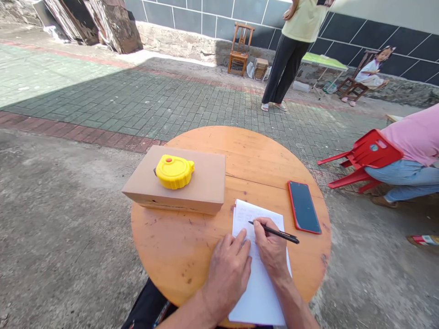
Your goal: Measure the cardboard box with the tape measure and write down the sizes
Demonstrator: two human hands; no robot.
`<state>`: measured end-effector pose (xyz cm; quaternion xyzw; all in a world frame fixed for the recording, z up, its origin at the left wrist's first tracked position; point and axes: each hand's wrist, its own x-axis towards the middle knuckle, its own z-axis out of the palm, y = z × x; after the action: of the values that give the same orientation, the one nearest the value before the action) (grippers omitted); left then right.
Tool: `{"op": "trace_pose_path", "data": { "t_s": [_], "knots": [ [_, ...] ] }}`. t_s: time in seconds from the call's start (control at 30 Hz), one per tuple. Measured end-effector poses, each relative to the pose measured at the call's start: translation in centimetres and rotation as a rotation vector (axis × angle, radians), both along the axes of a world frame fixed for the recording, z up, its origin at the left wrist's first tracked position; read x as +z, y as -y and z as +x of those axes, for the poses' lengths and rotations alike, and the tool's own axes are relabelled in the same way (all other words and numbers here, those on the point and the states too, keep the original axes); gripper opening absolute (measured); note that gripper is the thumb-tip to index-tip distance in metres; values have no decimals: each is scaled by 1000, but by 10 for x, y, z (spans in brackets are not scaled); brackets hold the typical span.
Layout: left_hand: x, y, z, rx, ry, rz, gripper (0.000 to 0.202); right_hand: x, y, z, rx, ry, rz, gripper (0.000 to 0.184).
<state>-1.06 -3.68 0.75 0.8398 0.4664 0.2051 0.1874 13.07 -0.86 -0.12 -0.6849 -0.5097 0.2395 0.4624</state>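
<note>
On the round wooden table (192, 242) lies a white paper pad (259, 292) with faint handwriting near its top. My right hand (270, 249) grips a black pen (279, 233), its tip at the written lines. Flat over the pad's left edge rests my left hand (230, 262), fingers stretched out and holding nothing. Farther left, a brown cardboard box (206, 176) carries a yellow tape measure (174, 172) with a red button. To the right of the pad is a phone (304, 207) with a red edge and a dark screen.
Past the table a person (291, 50) stands on the paving. At right, someone in a pink top (416, 137) sits by a red plastic chair (368, 153). A wooden chair (241, 48), a green folding table (324, 61) and a seated child (370, 75) are along the wall.
</note>
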Motion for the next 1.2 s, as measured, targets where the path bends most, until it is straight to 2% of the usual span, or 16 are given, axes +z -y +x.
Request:
{"op": "trace_pose_path", "data": {
  "t_s": [0.47, 0.73, 1.2],
  "knots": [
    [1, 0, -1, -3, -3, -12, 27, -2, 0, -1, -12, 31, -34, 21],
    [0, -1, -1, 0, 1, -2, 27, 0, 2, -1, 8, 34, -3, 20],
    [0, -1, -1, -7, -3, -8, 27, -1, 1, 1, -57, -5, -20, 22]
  ]
}}
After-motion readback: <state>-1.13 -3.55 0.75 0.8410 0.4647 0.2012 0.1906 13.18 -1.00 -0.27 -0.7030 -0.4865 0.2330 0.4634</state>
